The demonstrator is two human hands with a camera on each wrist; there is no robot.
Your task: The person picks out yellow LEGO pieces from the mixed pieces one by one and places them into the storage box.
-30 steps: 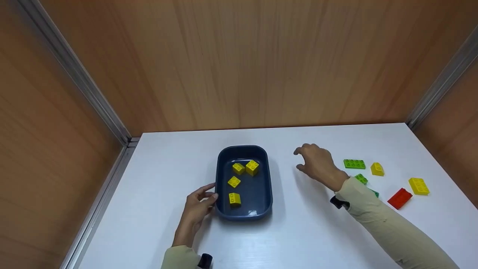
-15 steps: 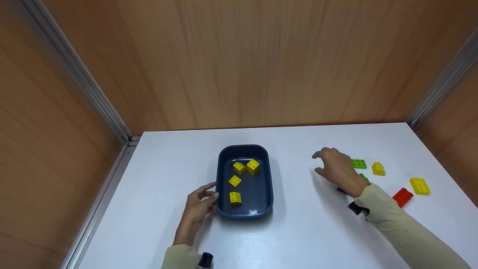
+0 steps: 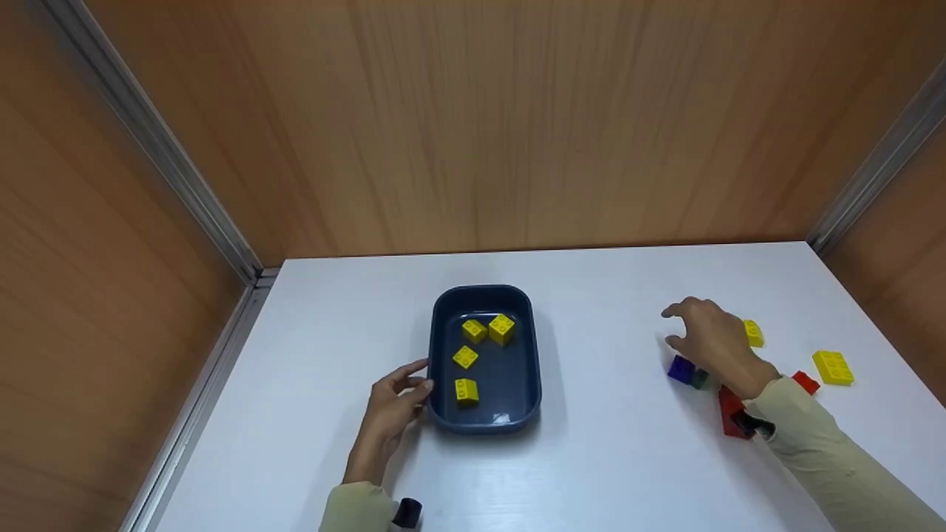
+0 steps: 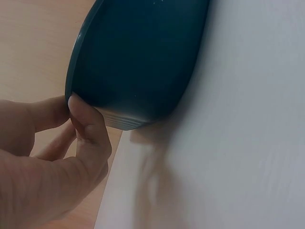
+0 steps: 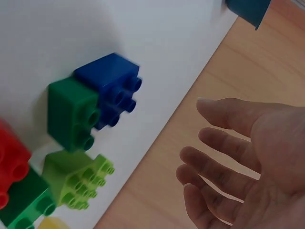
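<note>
Dark blue tray [image 3: 506, 388]: one, upright on the white table [image 3: 591, 458]; the top edge of the left wrist view cuts it off.
Inside: four yellow bricks [image 3: 502, 329], two toward the far end, one near the middle, one closer to the near end.
Left hand [image 3: 392, 406]: pinches the tray's left rim between thumb and fingers; some fingertips are hidden behind the wall.
Right hand [image 3: 713, 336]: holds nothing, thumb and fingers parted in a wide curve, above the loose bricks right of the tray.
Loose yellows: two on the table, one yellow block [image 3: 753, 332] partly behind the right hand, one wide yellow block [image 3: 833, 368] fully visible.
Blue: one blue brick [image 5: 107, 78], four studs showing.
Greens: three in the right wrist view: a dark green brick [image 5: 71, 109] touching the blue one, a light green brick [image 5: 76, 181] near it, a green corner piece [image 5: 21, 200] cut off by the frame.
Reds: two red patches [image 3: 730, 414] beside the right sleeve [image 3: 835, 458]; one brick or two, the head view cannot tell.
Sleeves: two, both cut off by the frame.
</note>
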